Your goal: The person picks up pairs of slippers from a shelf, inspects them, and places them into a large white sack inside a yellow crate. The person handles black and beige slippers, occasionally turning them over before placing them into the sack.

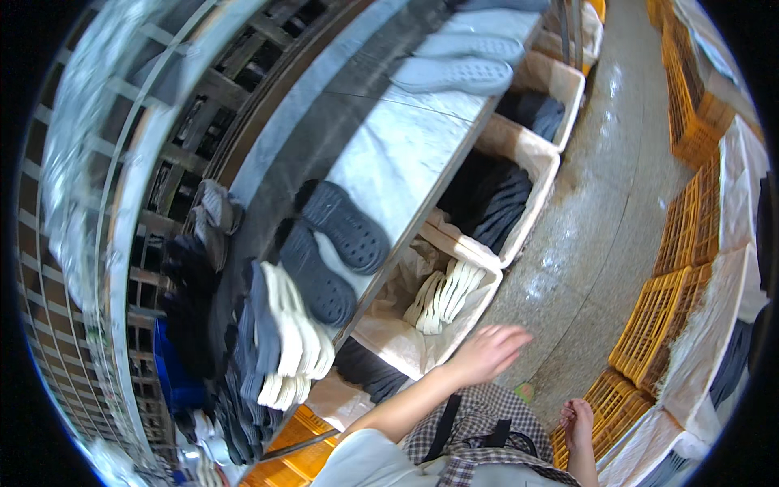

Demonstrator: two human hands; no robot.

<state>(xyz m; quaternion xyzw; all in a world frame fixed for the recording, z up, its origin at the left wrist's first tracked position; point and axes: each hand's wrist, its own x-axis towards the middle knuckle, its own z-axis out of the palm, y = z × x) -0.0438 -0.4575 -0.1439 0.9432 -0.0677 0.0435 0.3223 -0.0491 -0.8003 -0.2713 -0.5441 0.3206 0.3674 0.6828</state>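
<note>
My left hand (492, 354) is stretched out with its fingers extended, above the floor beside a lined crate (422, 361). Nothing shows in it. Several cream curved, shoe-like pieces (446, 296) lie in that crate, their exact kind unclear. Lower and to the right, my right hand (577, 418) hangs at my side near the orange crates, fingers loosely bent and holding nothing visible. On the bench (398, 154) to my left sits a pair of dark grey clogs (345, 227) with holes. Beside them is a stack of cream and grey pieces (296, 341).
Farther along the bench lie light grey clogs (454, 75). Lined crates with dark pieces (499, 203) stand under its edge. Stacked orange crates (649, 325) with white liners line the right side of a wet-looking floor (584, 219). A slatted rack (187, 154) runs along the left.
</note>
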